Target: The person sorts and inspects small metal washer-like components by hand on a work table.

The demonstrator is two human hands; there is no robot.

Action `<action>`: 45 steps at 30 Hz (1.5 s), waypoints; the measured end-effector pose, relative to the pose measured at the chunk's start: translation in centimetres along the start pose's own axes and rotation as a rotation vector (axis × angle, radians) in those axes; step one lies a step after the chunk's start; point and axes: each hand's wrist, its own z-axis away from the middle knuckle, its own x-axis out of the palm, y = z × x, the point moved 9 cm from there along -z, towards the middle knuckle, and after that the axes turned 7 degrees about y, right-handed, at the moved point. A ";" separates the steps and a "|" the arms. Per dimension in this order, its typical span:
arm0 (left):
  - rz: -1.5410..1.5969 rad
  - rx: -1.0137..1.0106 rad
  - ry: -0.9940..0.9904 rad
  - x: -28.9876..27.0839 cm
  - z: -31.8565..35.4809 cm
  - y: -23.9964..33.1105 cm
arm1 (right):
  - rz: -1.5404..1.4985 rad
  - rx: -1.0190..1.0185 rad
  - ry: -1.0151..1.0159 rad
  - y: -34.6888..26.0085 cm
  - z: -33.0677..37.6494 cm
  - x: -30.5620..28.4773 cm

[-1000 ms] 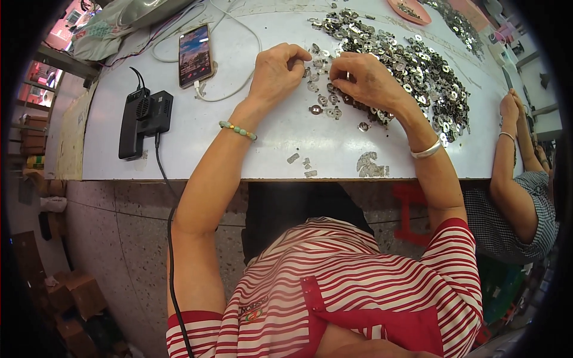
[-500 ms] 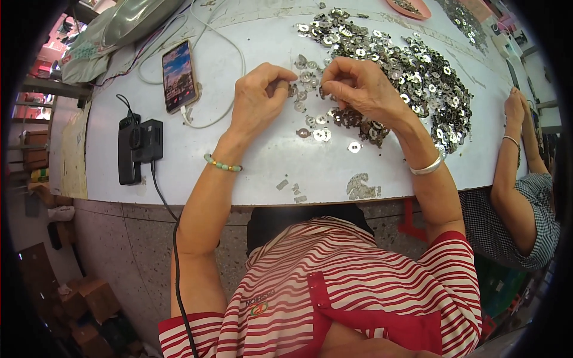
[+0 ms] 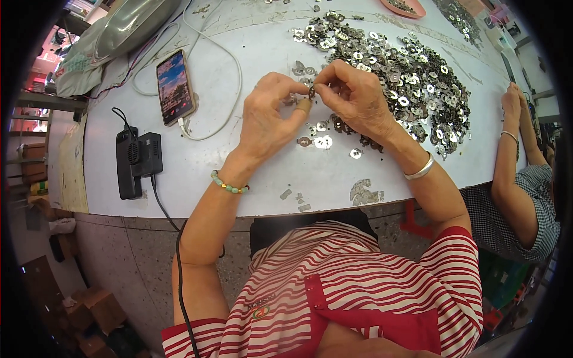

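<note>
My left hand (image 3: pixel 271 113) and my right hand (image 3: pixel 358 98) meet over the table, their fingertips almost touching. Between them is a small dark metal piece (image 3: pixel 311 92), pinched by my right thumb and index finger. My left index finger and thumb close around its other side; the exact grip is partly hidden. Beneath and beside the fingers lie several loose flat metal pieces (image 3: pixel 322 142), round with slots and side tabs. A large heap of similar silver and dark pieces (image 3: pixel 412 77) spreads beyond my right hand.
Left of my hands lie a lit phone (image 3: pixel 176 89) with a white cable (image 3: pixel 236 89) and a black device (image 3: pixel 146 154) with a black cord. A metal bowl (image 3: pixel 134 24) and a pink tray (image 3: pixel 406 7) stand farther back. Another person's arms (image 3: pixel 510 119) rest at the right.
My left hand has moved right and my right hand slightly left, so the fingertips now meet at the small metal piece. The view has shifted slightly.
</note>
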 end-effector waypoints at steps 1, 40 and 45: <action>0.015 0.015 -0.008 0.2 0.1 0.3 | -0.008 -0.009 0.018 -0.1 0.1 0.1; 1.274 -0.899 0.077 -0.1 2.2 -6.9 | 0.137 -0.166 -0.507 -3.1 2.2 3.7; 1.267 -0.958 0.123 0.2 2.5 -7.2 | 0.130 -0.190 -0.550 -3.2 3.2 4.7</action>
